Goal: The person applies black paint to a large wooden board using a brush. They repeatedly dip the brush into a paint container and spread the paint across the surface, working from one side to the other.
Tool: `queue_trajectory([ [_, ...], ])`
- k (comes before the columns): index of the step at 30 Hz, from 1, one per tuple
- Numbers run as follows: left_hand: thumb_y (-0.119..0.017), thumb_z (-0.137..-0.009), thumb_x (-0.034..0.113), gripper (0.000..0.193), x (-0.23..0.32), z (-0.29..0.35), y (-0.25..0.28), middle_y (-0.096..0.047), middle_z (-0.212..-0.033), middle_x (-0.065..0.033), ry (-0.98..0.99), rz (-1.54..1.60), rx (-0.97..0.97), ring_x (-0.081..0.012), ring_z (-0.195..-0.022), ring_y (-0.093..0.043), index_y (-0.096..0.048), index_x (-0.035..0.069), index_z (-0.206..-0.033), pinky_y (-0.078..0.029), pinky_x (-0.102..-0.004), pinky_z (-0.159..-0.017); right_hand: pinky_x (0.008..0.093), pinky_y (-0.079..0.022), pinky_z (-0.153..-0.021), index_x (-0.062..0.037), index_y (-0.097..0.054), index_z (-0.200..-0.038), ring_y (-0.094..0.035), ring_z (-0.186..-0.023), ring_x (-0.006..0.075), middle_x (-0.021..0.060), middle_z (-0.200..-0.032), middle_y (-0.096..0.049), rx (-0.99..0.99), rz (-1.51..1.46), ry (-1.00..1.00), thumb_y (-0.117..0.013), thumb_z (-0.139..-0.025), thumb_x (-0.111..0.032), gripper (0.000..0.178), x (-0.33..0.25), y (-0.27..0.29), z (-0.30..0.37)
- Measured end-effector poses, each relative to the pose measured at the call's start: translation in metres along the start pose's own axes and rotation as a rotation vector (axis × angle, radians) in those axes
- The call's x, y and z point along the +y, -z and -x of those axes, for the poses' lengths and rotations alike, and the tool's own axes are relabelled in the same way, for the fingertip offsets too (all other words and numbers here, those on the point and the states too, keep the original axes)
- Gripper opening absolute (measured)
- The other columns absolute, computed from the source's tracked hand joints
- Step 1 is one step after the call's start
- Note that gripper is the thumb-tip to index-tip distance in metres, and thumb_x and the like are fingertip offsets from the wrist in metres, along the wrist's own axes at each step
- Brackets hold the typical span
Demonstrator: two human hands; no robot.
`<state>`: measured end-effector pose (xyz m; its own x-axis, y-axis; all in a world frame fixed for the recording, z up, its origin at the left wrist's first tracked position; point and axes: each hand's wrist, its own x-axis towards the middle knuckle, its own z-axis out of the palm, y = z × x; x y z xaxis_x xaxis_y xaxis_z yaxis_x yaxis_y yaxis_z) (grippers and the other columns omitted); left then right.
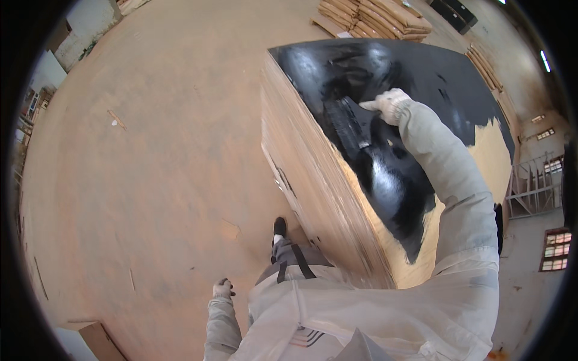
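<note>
My right hand (pixel 388 106), in a pale glove, reaches over a tall stack of pale sheets (pixel 319 174). Its fingers are closed, with the forefinger laid along a wide, flat paint spreader (pixel 348 123) coated in black; the grip itself is partly hidden. The spreader rests on wet, glossy black paint (pixel 385 180) covering much of the top sheet. Bare tan surface (pixel 490 153) shows at the right side and along the near edge. Down by my left side hangs my left hand (pixel 223 289), gloved with dark fingertips, loosely curled and apart from the stack, with nothing visible in it.
Brown folded bundles (pixel 376 18) are piled beyond the stack's far end. A dark box (pixel 454 15) stands farther right. Metal racking (pixel 533 186) is on the right, near the wall. A brown box (pixel 90 337) sits at the lower left; scraps lie on the dusty floor (pixel 150 180).
</note>
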<state>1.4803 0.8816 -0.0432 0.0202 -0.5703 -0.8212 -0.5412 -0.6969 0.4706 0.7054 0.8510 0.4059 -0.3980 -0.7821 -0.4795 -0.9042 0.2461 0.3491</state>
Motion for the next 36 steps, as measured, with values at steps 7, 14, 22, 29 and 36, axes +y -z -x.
queue_trajectory([
  [7, -0.063, -0.101, 0.013, 0.038, -0.067, 0.031, -0.027, -0.074, -0.097, -0.0189, 0.118, -0.021, -0.029, -0.0305, -0.057, -0.07, -0.066, -0.005, -0.135, -0.058, -0.0416, -0.048, 0.0396, -0.048, -0.106, -0.0424, -0.057, -0.154, -0.065, -0.118, 0.0269, 0.0035, -0.125, -0.071, -0.001, 0.258, 0.137, -0.064, -0.095, -0.013, 0.066, -0.014, -0.06, 0.094],
  [14, -0.063, -0.101, 0.014, 0.042, -0.109, 0.068, -0.052, -0.074, -0.098, -0.0201, 0.173, -0.158, -0.211, -0.03, -0.071, -0.073, -0.064, -0.006, -0.138, -0.062, -0.0415, -0.051, 0.0397, -0.05, -0.112, -0.0459, -0.058, -0.153, -0.07, -0.125, 0.0305, 0.0093, -0.135, -0.073, -0.086, 0.126, 0.043, -0.062, -0.097, -0.008, 0.067, -0.022, -0.041, 0.118],
  [22, -0.062, -0.101, 0.014, 0.042, -0.075, 0.075, -0.03, -0.074, -0.102, -0.0205, 0.101, -0.02, -0.035, -0.0295, -0.065, -0.072, -0.065, -0.004, -0.138, -0.06, -0.0402, -0.049, 0.04, -0.049, -0.112, -0.0439, -0.052, -0.158, -0.067, -0.128, 0.0285, 0.0093, -0.138, -0.07, -0.066, 0.25, 0.124, -0.058, -0.102, -0.008, 0.067, -0.048, -0.03, 0.106],
  [29, -0.065, -0.101, 0.014, 0.041, -0.065, 0.072, -0.053, -0.075, -0.1, -0.0196, 0.144, -0.071, -0.096, -0.029, -0.065, -0.072, -0.065, -0.004, -0.139, -0.059, -0.041, -0.049, 0.0433, -0.053, -0.102, -0.0448, -0.064, -0.148, -0.071, -0.11, 0.0322, 0.0069, -0.117, -0.076, 0.016, 0.142, 0.195, -0.072, -0.089, -0.016, 0.065, -0.015, -0.081, 0.118],
  [36, -0.064, -0.101, 0.016, 0.043, -0.048, 0.075, -0.058, -0.074, -0.102, -0.0205, 0.074, -0.076, -0.082, -0.0285, -0.066, -0.072, -0.064, -0.004, -0.139, -0.058, -0.0385, -0.05, 0.0316, -0.056, -0.104, -0.0344, -0.067, -0.146, -0.074, -0.119, 0.0241, 0.0024, -0.134, -0.076, -0.028, -0.076, 0.007, -0.069, -0.103, -0.028, 0.043, -0.024, -0.025, 0.018],
])
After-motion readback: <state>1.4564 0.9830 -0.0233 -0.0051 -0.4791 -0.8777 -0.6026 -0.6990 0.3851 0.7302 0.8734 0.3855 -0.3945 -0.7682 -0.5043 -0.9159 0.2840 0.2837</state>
